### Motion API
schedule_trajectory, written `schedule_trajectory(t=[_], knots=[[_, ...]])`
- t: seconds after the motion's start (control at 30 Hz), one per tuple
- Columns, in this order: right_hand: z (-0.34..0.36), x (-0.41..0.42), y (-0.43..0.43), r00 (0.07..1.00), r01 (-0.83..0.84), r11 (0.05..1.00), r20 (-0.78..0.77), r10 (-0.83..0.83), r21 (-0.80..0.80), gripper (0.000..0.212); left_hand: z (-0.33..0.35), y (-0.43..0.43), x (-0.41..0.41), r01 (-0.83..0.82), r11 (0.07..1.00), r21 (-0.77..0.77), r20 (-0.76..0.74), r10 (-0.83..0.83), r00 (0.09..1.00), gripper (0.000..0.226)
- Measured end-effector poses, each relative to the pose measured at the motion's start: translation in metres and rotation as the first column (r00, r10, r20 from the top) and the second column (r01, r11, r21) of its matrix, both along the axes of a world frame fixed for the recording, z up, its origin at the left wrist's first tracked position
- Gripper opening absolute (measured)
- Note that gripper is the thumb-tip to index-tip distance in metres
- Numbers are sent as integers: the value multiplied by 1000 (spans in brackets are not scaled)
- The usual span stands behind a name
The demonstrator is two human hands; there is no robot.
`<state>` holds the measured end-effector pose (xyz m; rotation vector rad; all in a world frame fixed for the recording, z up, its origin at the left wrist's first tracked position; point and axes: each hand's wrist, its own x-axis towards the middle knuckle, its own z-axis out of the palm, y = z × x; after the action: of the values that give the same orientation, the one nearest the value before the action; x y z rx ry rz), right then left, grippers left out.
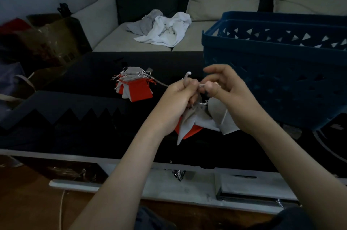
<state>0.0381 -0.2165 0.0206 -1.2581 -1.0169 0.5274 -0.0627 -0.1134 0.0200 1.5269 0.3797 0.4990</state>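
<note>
1. Drawstring pouches (216, 111), grey and red, hang bunched just above the black table (93, 79).
2. Left hand (180, 96) grips their gathered tops.
3. Right hand (225, 88) pinches a white cord (201, 85).
4. Blue basket (281, 79) stands beside the right hand; a pouch pile (137, 86) lies further left.

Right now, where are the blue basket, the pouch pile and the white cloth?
blue basket (277, 83), head view, front wall.
pouch pile (140, 91), head view, top red pouch.
white cloth (169, 30), head view, middle folds.

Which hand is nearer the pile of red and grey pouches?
Left. The left hand sits just right of the pile; the right hand is farther right, by the blue basket.
</note>
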Motion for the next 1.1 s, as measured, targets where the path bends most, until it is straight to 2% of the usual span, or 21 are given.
schedule_trajectory(t=[0.07,0.13,0.23,0.4,0.43,0.5,0.6,0.7,0.87,0.93,1.1], knots=[[-4,3,-1,991,-132,986,2,133,-101,41,-1,2,-1,23,999,-34,75,-21,997,34],[-8,4,-2,978,-182,963,65,198,-199,35,-2,4,-2,32,999,6,86,-32,996,31],[-10,7,0,985,-114,967,101,140,-227,20,-5,9,-5,9,994,109,41,-13,999,28],[-8,9,1,999,-12,980,47,21,-197,22,-5,8,-9,-51,952,300,-73,76,994,7],[-8,9,1,999,11,981,45,-2,-194,22,-6,8,-8,-94,916,390,-77,134,988,5],[-8,8,2,998,45,981,47,-36,-187,22,-12,9,-3,-179,777,603,-66,272,960,9],[-7,7,2,998,37,981,54,-28,-192,20,-21,13,2,-197,567,800,-62,404,913,8],[-7,7,1,1000,-3,977,20,7,-213,20,-24,14,4,-233,418,878,30,438,898,9],[-6,5,-1,992,-102,947,-103,74,-304,25,-17,4,4,-290,229,929,214,306,928,23],[-5,6,-2,993,-93,942,-99,64,-321,23,-18,3,3,-284,197,938,227,269,936,23],[-8,5,0,1000,27,947,6,-27,-321,18,-18,-1,4,-322,277,905,257,246,935,27]])
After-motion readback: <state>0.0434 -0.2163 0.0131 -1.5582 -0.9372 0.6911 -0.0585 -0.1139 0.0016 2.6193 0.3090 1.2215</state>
